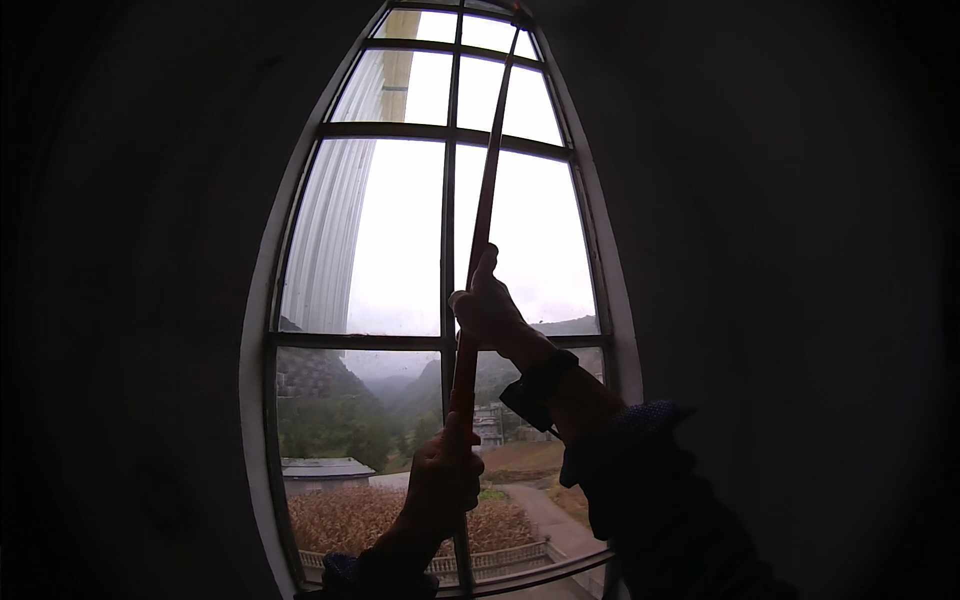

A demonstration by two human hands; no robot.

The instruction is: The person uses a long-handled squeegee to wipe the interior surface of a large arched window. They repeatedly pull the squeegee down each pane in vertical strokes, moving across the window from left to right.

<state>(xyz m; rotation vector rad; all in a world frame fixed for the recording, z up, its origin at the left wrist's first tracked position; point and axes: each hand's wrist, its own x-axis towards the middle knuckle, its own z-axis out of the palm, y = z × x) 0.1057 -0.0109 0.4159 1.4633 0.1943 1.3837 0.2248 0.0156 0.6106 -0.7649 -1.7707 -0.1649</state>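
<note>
A long reddish pole point(490, 172) rises at a slight tilt in front of a tall framed window point(448, 225). My left hand point(444, 476) is wrapped around its lower part, just below a collar on the shaft. Higher up, my right hand point(487, 311) grips the same pole with the thumb lying along it. A dark band with a boxy device point(536, 391) is on my right wrist. The pole's far end point(517, 19) reaches the upper right corner of the window, where its head is too small and dark to make out.
Dark walls point(750, 262) flank the window on both sides, with a pale reveal point(259, 420) around the frame. Dark bars divide the glass into several panes. Outside are a corrugated panel point(322, 240), a dry crop field point(345, 514), a balustrade point(517, 556) and hills.
</note>
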